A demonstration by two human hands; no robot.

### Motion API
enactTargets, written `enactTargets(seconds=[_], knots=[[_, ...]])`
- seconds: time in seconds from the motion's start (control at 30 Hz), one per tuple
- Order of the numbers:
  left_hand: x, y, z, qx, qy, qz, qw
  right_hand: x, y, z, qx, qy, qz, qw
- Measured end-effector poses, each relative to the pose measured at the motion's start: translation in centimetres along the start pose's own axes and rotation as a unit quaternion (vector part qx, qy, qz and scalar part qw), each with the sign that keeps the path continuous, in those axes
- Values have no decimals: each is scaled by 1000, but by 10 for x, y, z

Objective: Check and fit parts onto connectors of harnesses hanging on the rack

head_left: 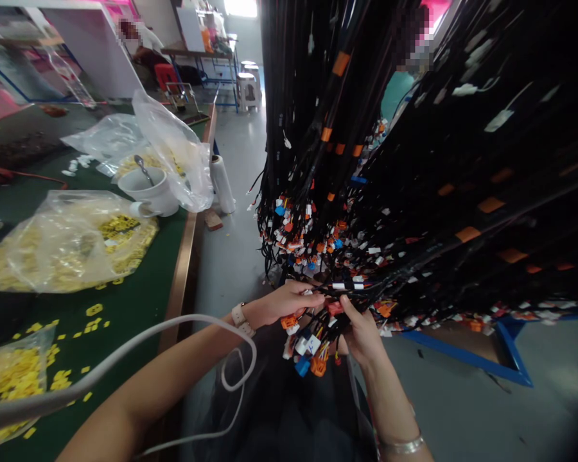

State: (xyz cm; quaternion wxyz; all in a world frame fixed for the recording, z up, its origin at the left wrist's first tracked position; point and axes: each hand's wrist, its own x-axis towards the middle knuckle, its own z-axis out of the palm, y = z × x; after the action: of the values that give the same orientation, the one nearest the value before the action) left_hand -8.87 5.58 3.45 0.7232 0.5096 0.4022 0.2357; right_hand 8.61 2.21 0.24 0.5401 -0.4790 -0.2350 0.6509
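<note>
Dark wire harnesses (pixel 313 147) hang in a dense mass in front of me, with orange tape bands and many small connectors at their lower ends. My left hand (pixel 289 303) is closed on a strand of the black wires, beside an orange connector (pixel 289 322). On the other side of the bundle, my right hand (pixel 361 330) holds a red connector (pixel 334 308) under its thumb. Below and between both hands dangle a white connector (pixel 307 344), a blue connector (pixel 302 366) and another orange connector (pixel 319 366).
A green table (pixel 139 289) on the left bears plastic bags of yellow parts (pixel 77 244) and a white cup (pixel 151 190). A pale cable (pixel 173 323) crosses above my left forearm. A blue frame (pixel 513 359) stands low right. A person sits far back.
</note>
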Motion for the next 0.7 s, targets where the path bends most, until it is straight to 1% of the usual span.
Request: enactTargets(seconds=[0.1, 0.2, 0.37, 0.47, 0.53, 0.6, 0.63, 0.7], knots=[[-1, 2, -1, 38, -2, -1, 999, 0, 1, 1, 4, 2, -9, 1000], [0, 1, -4, 81, 0, 19, 997, 1, 4, 1, 18, 4, -20, 1000], [3, 0, -7, 91, -3, 35, 995, 2, 15, -5, 11, 4, -43, 999], [3, 2, -8, 81, 6, 47, 996, 1, 25, -9, -36, -4, -53, 998], [3, 2, -10, 75, 15, 45, 996, 0, 30, -12, -72, -2, -32, 997], [4, 0, -12, 79, 26, 38, 996, -1, 36, -16, -103, 13, -16, 994], [5, -1, -13, 85, 32, 35, 995, -1, 38, -18, -123, 23, -18, 992], [6, -2, -15, 93, 41, 29, 994, 0, 43, -24, -175, 43, -48, 982]])
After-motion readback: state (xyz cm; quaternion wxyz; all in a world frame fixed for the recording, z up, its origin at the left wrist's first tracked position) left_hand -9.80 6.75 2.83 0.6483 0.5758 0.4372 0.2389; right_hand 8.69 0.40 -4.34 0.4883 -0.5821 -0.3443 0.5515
